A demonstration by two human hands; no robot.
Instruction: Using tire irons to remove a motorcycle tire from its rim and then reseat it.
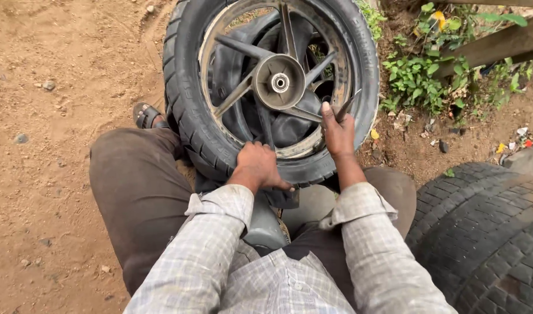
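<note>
Hands worked the wheel (278, 81): the right hand (338, 132) gripped a metal lever (348, 104) pointing far-right over the rim, the left hand (258, 166) pressed the near tyre (191, 116).

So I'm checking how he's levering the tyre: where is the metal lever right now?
In the head view, the metal lever is in the right hand, right of the hub, at the wheel rim.

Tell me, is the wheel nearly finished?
Partly. The black rubber inner tube already bulges out through the grey spoked rim. Now the right hand levers a thin metal tyre iron at the rim edge, while the left hand presses the black treaded tyre. The tyre is mostly on the rim.
</note>
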